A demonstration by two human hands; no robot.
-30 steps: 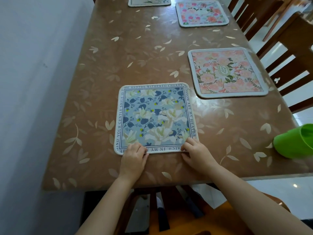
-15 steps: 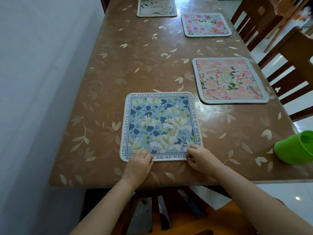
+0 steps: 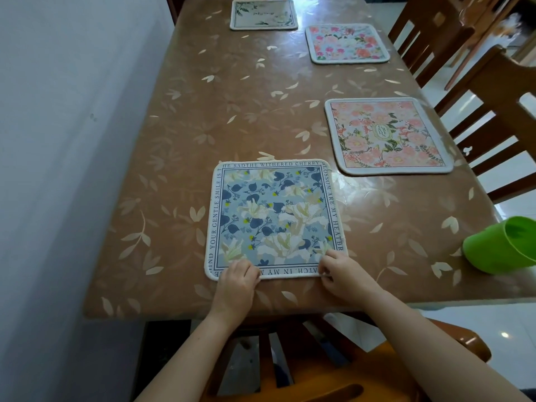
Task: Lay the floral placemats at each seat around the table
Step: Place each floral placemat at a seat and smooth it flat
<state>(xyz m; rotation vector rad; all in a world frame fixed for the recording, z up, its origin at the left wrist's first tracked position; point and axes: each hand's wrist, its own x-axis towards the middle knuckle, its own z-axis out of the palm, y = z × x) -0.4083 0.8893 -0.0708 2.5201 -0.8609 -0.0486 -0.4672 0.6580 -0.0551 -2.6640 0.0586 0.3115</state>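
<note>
Blue placemat [image 3: 274, 220]: it lies flat on the table [image 3: 232, 111] at the near seat, close to the near edge.
Left hand [image 3: 236, 281]: bent fingers pinch the mat's near edge, by the left corner.
Right hand [image 3: 343, 272]: it pinches the near right corner.
Why: holding two corners likely lets the person slide the mat straight with the table edge.
Other mats: a pink placemat [image 3: 387, 136] lies by the right side, a second pink mat [image 3: 346, 43] farther along, and a pale mat [image 3: 263, 14] at the far end.
Edges: only a thin strip of table shows below the blue mat, so a hard pull could hang it over.
Open room: bare table lies to the left, toward the wall [image 3: 58, 140].
Green cup [image 3: 504, 246]: it lies at the right edge, well apart.
</note>
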